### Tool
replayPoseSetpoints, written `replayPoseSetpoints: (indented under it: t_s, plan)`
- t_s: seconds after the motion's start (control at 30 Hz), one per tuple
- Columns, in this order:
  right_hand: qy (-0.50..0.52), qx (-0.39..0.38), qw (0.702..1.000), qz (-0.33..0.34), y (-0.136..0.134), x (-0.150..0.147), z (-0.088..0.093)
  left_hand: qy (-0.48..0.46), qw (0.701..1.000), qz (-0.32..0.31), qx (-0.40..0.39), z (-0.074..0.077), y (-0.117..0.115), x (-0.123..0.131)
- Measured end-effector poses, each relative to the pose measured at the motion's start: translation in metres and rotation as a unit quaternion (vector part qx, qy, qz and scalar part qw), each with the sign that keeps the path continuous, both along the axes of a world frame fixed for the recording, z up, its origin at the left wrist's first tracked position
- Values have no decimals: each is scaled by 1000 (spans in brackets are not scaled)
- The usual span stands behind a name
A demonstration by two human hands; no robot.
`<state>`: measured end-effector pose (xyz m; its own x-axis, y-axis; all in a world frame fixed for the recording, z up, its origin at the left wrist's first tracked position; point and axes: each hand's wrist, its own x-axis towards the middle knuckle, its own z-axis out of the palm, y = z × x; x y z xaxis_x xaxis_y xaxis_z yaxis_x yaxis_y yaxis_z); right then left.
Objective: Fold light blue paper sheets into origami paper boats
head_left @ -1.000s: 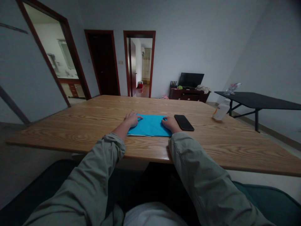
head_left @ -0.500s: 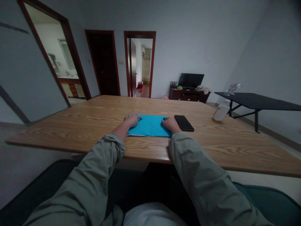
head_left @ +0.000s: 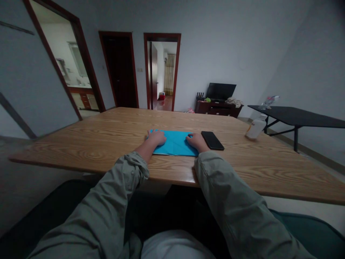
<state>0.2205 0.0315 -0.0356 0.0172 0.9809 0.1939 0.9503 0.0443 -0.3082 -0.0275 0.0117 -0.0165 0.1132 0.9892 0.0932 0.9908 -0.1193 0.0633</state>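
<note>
A bright blue sheet of paper, apparently folded, lies flat on the wooden table in front of me. Its near edge shows a thin pale layer, and faint creases cross its top. Across the left end of the paper lies my left hand, its fingers bent down near the far left corner; the fingertips are partly hidden. At the right end my right hand has its fingers curled, thumb and forefinger against the paper's surface. Just right of that hand is a black phone, not touched.
A whitish translucent bottle stands tilted-looking on the table's right side. Behind it is a black folding table with a clear plastic item on it. A television sits on a dark cabinet by the far wall.
My left hand has slid slightly right over the paper, and its fingers are more bent. My right hand stays in place. The whole view has shifted a little.
</note>
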Motion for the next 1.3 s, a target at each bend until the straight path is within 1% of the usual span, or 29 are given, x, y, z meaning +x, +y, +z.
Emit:
replayPoseSetpoints:
  t_s: [0.1,0.23,0.27,0.3,0.33,0.43,0.47,0.5,0.57,0.63,0.67,0.73,0.8,0.83,0.9,1.0,1.13,1.3]
  plan:
    - [-4,4,1000,4,-1,-1,1,-5,1000,5,-4,1,0,-4]
    - [-2,6,1000,5,-1,-1,1,2,999,37,-6,3,-1,-4]
    - [-2,4,1000,4,0,-1,0,4,999,37,-7,3,-1,-3]
    - [-2,2,1000,4,1,0,0,5,1000,23,-10,2,-2,-2]
    - [-3,0,1000,5,2,0,-1,3,1000,-8,-19,2,-3,-1]
    - [-4,-3,1000,3,3,0,-1,-13,988,-133,-75,-1,-6,3]
    - [-4,-4,1000,2,2,-1,0,-19,983,-158,-95,-1,-7,5]
    - [-3,-5,1000,1,0,-2,1,-21,979,-171,-110,-2,-8,7]
    - [-2,0,1000,0,-5,-5,5,-20,977,-170,-123,-2,-10,9]
    - [0,27,999,20,-13,-11,10,-17,978,-165,-129,-2,-11,11]
    - [4,46,998,44,-17,-14,12,-17,978,-164,-130,-2,-10,11]
    - [17,72,991,114,-25,-22,15,-16,978,-164,-130,-3,-9,11]
    - [33,58,982,176,-31,-29,16,-14,977,-169,-130,-4,-7,10]
    - [39,42,980,193,-33,-32,17,-13,977,-170,-131,-4,-7,10]
    - [45,12,978,203,-37,-35,18,-13,976,-170,-135,-2,-7,10]
    - [53,-12,976,211,-37,-33,19,-14,974,-172,-144,1,-10,9]
    - [66,-7,972,225,-33,-28,18,-10,973,-178,-147,4,-12,9]
    - [68,-10,977,202,-29,-24,17,-13,972,-181,-148,4,-12,8]
